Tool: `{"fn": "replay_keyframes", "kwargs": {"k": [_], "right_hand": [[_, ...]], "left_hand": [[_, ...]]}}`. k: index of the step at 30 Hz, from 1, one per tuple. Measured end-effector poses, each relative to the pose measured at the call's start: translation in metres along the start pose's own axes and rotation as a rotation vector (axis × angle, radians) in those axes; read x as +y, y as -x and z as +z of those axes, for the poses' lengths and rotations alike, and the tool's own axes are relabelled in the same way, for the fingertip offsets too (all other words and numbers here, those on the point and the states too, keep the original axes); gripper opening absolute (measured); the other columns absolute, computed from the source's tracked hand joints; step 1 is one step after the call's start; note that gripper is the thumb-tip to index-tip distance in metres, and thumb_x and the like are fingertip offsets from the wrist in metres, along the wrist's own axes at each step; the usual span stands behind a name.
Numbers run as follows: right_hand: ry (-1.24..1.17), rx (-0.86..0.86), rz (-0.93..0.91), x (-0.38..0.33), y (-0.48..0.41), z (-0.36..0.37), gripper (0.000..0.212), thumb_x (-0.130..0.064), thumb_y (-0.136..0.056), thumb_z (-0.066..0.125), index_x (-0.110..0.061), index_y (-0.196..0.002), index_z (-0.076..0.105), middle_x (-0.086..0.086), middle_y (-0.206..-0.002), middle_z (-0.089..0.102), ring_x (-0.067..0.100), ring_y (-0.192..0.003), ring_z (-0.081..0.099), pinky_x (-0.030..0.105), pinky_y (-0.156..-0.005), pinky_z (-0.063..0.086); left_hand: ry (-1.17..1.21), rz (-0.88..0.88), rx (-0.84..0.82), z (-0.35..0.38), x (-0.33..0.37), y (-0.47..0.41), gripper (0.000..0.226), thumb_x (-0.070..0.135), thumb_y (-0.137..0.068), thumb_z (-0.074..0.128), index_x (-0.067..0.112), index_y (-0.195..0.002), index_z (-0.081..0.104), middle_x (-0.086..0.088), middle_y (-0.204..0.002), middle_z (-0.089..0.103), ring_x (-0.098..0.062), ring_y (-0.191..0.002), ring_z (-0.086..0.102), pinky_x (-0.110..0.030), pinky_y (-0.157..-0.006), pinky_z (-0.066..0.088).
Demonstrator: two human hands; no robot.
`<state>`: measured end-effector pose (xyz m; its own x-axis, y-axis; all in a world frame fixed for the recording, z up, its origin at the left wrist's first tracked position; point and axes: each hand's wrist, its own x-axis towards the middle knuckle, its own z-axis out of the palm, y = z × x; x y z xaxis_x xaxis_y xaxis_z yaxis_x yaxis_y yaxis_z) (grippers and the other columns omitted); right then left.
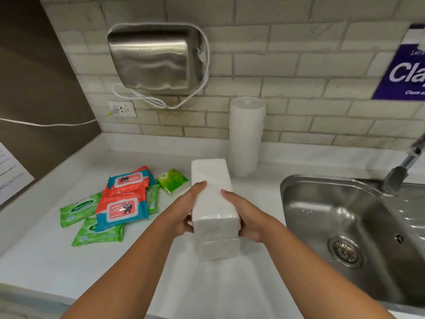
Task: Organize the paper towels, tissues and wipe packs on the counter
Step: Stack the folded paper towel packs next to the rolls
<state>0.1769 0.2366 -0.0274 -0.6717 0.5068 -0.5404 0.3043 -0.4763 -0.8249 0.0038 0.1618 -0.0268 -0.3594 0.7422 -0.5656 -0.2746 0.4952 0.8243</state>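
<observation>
A long white wrapped pack of paper towels lies lengthwise on the white counter, seemingly on top of a second white pack. My left hand grips its left side and my right hand grips its right side, thumbs on top. To the left lie orange-and-blue wipe packs stacked over green Sanicare wipe packs. A small green tissue pack sits just left of the white pack. A tall white paper towel roll stands upright against the wall behind.
A steel sink with a faucet fills the right side. A steel hand dryer hangs on the brick wall above a socket with a white cable. A purple sign is at the upper right. A paper sheet lies at far left.
</observation>
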Motion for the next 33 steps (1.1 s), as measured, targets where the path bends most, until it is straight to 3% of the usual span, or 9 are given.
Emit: {"fn": "replay_keyframes", "kwargs": {"k": [4,11,16,23,25,27,29,30,33], "right_hand": [[0.021,0.065,0.002,0.013,0.01,-0.02,0.058,-0.074,-0.078,0.058,-0.038,-0.123,0.065,-0.007,-0.115,0.076,0.02,-0.115,0.067,0.049,-0.107,0.046],[-0.112,0.156,-0.103,0.016,0.017,-0.04,0.055,-0.069,-0.086,0.056,-0.032,-0.126,0.064,-0.004,-0.116,0.075,0.02,-0.113,0.069,0.046,-0.109,0.046],[-0.176,0.226,-0.146,0.011,0.01,-0.049,0.062,-0.069,-0.078,0.064,-0.03,-0.126,0.066,-0.002,-0.118,0.075,0.022,-0.114,0.069,0.046,-0.111,0.045],[-0.088,0.267,-0.12,0.003,0.01,-0.05,0.054,-0.063,-0.082,0.064,-0.028,-0.123,0.066,-0.005,-0.111,0.077,0.021,-0.11,0.07,0.045,-0.108,0.046],[-0.019,0.36,-0.156,-0.008,0.013,-0.049,0.062,-0.056,-0.079,0.067,-0.024,-0.131,0.059,-0.006,-0.111,0.076,0.019,-0.105,0.07,0.044,-0.101,0.05],[0.039,0.468,-0.236,-0.025,0.02,-0.045,0.066,-0.04,-0.084,0.069,-0.019,-0.142,0.044,-0.008,-0.108,0.068,0.014,-0.096,0.068,0.033,-0.082,0.054],[0.153,0.573,-0.339,-0.046,0.03,-0.037,0.061,-0.027,-0.092,0.067,-0.02,-0.145,0.038,-0.017,-0.099,0.054,0.01,-0.09,0.06,0.026,-0.074,0.048],[0.227,0.619,-0.387,-0.057,0.034,-0.031,0.062,-0.026,-0.093,0.067,-0.02,-0.147,0.037,-0.016,-0.103,0.053,0.013,-0.096,0.058,0.025,-0.08,0.045],[0.461,0.734,-0.513,-0.08,0.033,-0.007,0.064,-0.032,-0.092,0.067,-0.022,-0.149,0.04,-0.002,-0.144,0.05,0.02,-0.132,0.048,0.023,-0.097,0.037]], "left_hand": [[-0.083,-0.011,-0.071,0.019,-0.003,0.001,0.059,0.073,-0.077,0.068,0.028,-0.115,0.07,-0.004,-0.103,0.081,-0.027,-0.104,0.074,-0.048,-0.092,0.058],[-0.062,0.016,-0.158,0.058,0.004,-0.007,0.06,0.074,-0.078,0.066,0.029,-0.118,0.069,-0.002,-0.105,0.08,-0.025,-0.104,0.075,-0.048,-0.102,0.054],[-0.071,0.021,-0.172,0.071,0.012,-0.017,0.06,0.075,-0.079,0.064,0.031,-0.12,0.069,0.0,-0.106,0.08,-0.024,-0.105,0.075,-0.046,-0.1,0.055],[-0.056,0.021,-0.166,0.066,0.012,-0.017,0.079,0.086,-0.064,0.065,0.033,-0.123,0.067,0.0,-0.109,0.079,-0.025,-0.107,0.074,-0.05,-0.102,0.054],[-0.074,0.022,-0.176,0.063,0.014,-0.017,0.081,0.089,-0.061,0.064,0.033,-0.12,0.07,0.001,-0.111,0.079,-0.025,-0.11,0.072,-0.051,-0.101,0.054],[-0.102,0.029,-0.167,0.059,0.017,-0.019,0.075,0.088,-0.07,0.058,0.031,-0.117,0.072,0.001,-0.111,0.079,-0.025,-0.11,0.071,-0.052,-0.101,0.053],[-0.15,0.049,-0.138,0.054,0.022,-0.024,0.078,0.09,-0.073,0.052,0.029,-0.12,0.071,0.001,-0.116,0.075,-0.026,-0.111,0.068,-0.052,-0.102,0.052],[-0.186,0.067,-0.105,0.049,0.025,-0.029,0.082,0.091,-0.073,0.049,0.031,-0.124,0.068,0.002,-0.121,0.072,-0.025,-0.111,0.067,-0.051,-0.102,0.051],[-0.318,0.205,0.01,0.028,0.04,-0.04,0.067,0.079,-0.086,0.044,0.035,-0.135,0.059,0.006,-0.13,0.063,-0.021,-0.114,0.061,-0.045,-0.101,0.051]]}}
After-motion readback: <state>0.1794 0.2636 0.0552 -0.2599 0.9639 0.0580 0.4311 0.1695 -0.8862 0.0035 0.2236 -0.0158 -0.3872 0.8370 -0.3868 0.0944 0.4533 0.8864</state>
